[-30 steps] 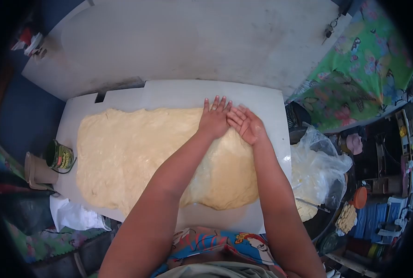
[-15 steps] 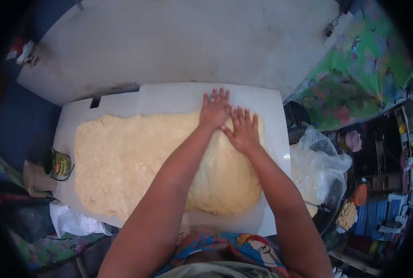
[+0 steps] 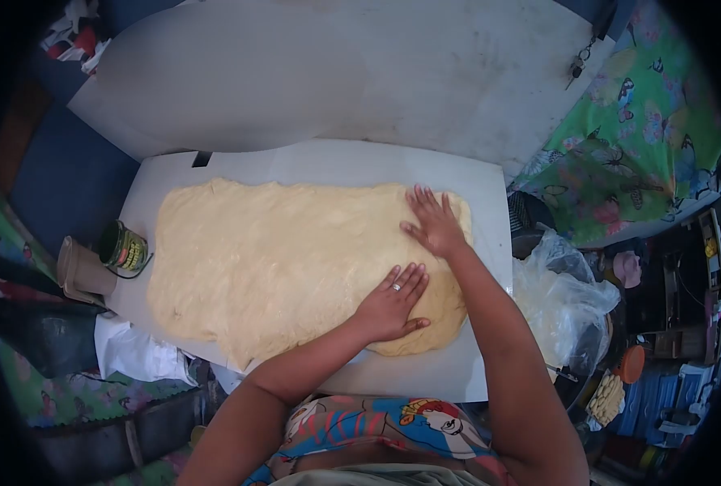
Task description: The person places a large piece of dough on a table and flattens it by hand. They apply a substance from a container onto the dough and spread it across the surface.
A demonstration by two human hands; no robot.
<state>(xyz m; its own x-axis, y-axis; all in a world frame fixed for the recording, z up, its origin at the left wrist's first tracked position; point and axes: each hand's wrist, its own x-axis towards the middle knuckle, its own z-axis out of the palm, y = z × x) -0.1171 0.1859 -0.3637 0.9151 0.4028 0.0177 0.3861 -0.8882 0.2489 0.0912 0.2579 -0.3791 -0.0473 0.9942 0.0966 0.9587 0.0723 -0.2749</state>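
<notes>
A wide, thick slab of pale yellow dough [image 3: 279, 259] lies spread over the white table [image 3: 465, 373]. My left hand [image 3: 393, 304], a ring on one finger, rests flat on the dough near its front right part, fingers extended. Farther back, close to the dough's right edge, my right hand [image 3: 435, 223] lies flat with its fingers spread. Both palms touch the dough, and neither hand holds anything. The surface looks shiny in places, and the dough's edges are uneven.
Left of the dough stand a dark green bucket [image 3: 123, 249] and a beige container [image 3: 85, 267]. White cloth or plastic [image 3: 138, 348] hangs by the front left corner. Beyond the right edge sits a clear plastic bag [image 3: 567, 300]. A pale panel [image 3: 336, 73] rises behind; keys [image 3: 577, 65] hang there.
My left hand has come from the back edge toward the front of the dough. My right hand stays near the right edge. The view has shifted slightly.
</notes>
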